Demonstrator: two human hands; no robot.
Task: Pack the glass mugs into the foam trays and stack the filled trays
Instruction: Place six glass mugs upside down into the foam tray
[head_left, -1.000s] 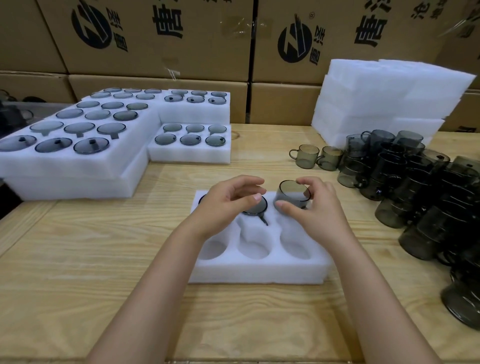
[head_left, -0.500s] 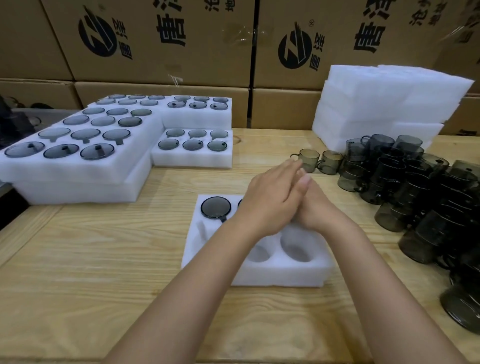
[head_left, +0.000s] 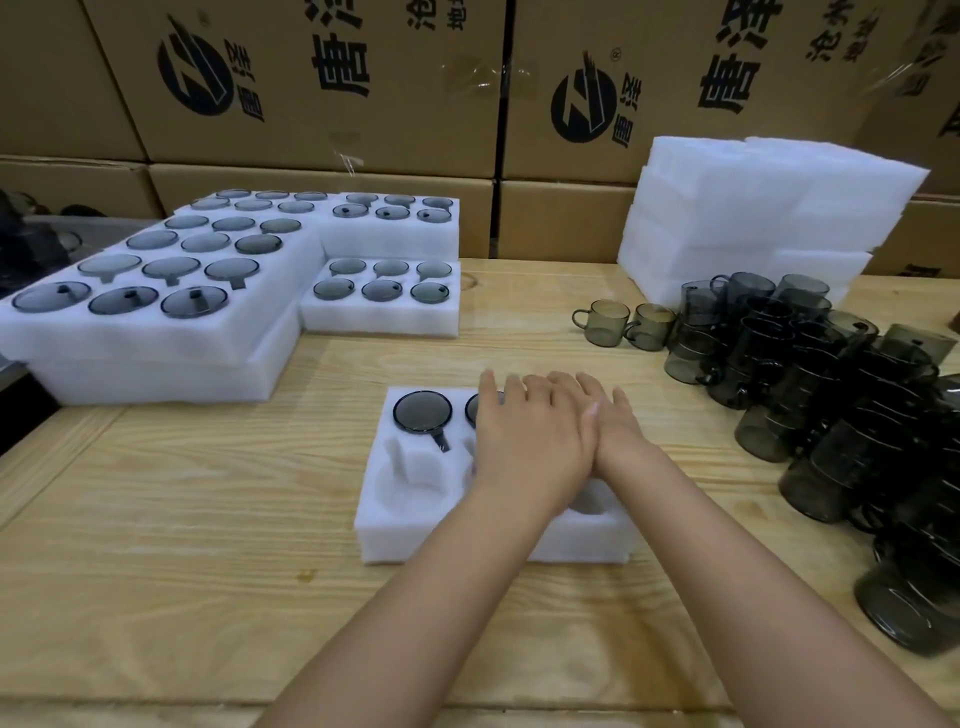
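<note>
Behind table (head_left: 208, 519) with foam trays (head_left: 156, 340), boxes (head_left: 363, 124)

A white pocketed foam tray (head_left: 384, 540) is set centrally on the pale wooden table (head_left: 156, 571), a smoky glass mug (head_left: 421, 411) seated in its far-left pocket. Filled white foam trays (head_left: 156, 374) are stacked behind to the left; loose dark glass mugs (head_left: 831, 395) are heaped to the right, white foam blocks (head_left: 753, 218) piled behind them, brown cardboard boxes (head_left: 363, 104) ranged along the back.
</note>
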